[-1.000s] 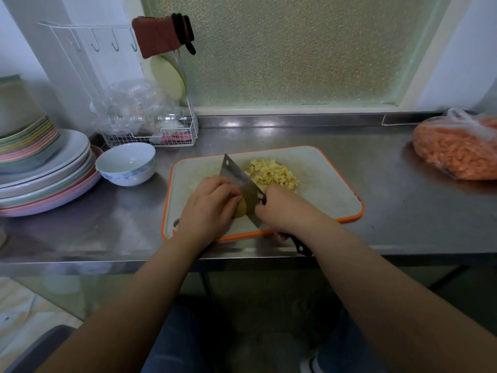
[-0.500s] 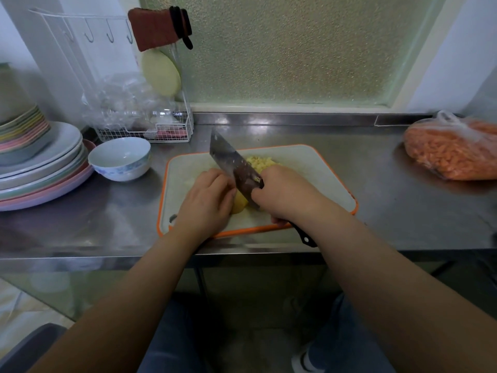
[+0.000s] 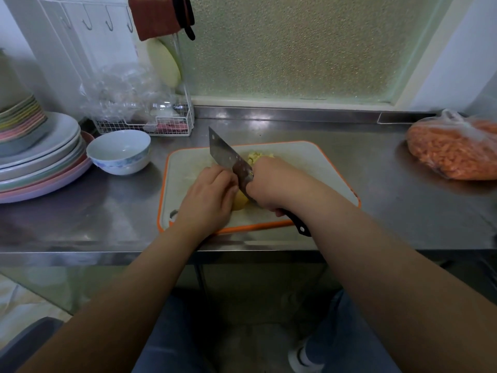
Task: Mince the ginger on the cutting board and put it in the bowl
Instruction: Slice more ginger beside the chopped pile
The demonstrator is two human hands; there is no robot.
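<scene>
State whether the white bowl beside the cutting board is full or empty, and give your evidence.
Empty. The bowl stands upright on the counter, its bare white inside showing; the minced ginger lies on the cutting board.

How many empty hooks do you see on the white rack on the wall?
4: they hang in a row at the upper left, at and. The hanging red cloth may hide more.

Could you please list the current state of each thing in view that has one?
bowl: upright, empty
cleaver: gripped, tip raised
ginger piece: uncut, held down
minced ginger: piled on cutting board
left hand: curled on ginger
right hand: gripping cleaver
carrot bag: knotted
</scene>
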